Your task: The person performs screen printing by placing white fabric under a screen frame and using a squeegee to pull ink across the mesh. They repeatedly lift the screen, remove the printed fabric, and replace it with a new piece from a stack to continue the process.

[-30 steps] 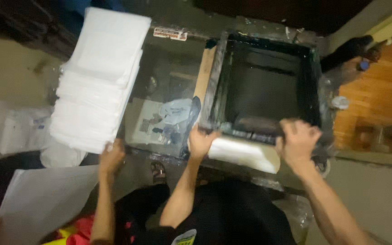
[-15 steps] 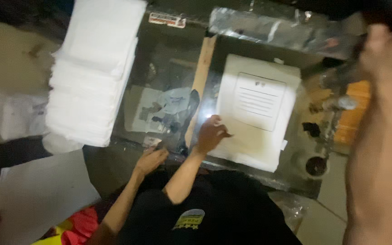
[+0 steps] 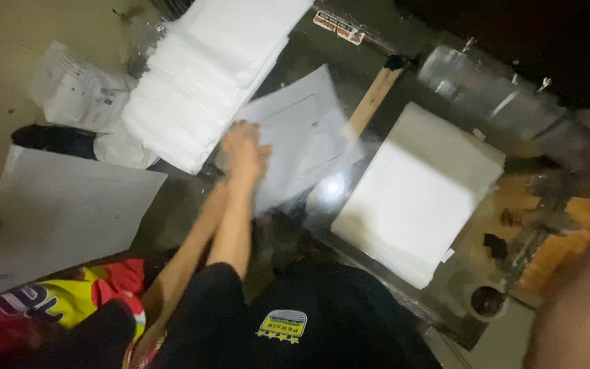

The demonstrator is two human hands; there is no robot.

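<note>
Your left hand: it [image 3: 242, 152] is stretched out over the dark glass table [image 3: 404, 61], fingers laid on the near edge of a loose white sheet [image 3: 295, 140]; motion blur hides whether you pinch the sheet or only press on it, so the grip cannot be told.
Your right hand: the blurred forearm [image 3: 585, 294] rises along the right edge of the view; the hand itself is out of sight.
Loose sheet: it lies tilted on the table, between the tall pile of white sheets [image 3: 206, 75] on your left and the wooden stick [image 3: 370, 102] on your right.
Flat stack: a lower stack of white paper [image 3: 421, 188] sits on the table, right of the stick and apart from your hand.
Floor side: a large pale board [image 3: 63, 212] lies below the tall pile; crumpled printed wrappers [image 3: 80, 92] lie beyond it.
Far right: a small round cup [image 3: 489, 301] stands near the table corner.
</note>
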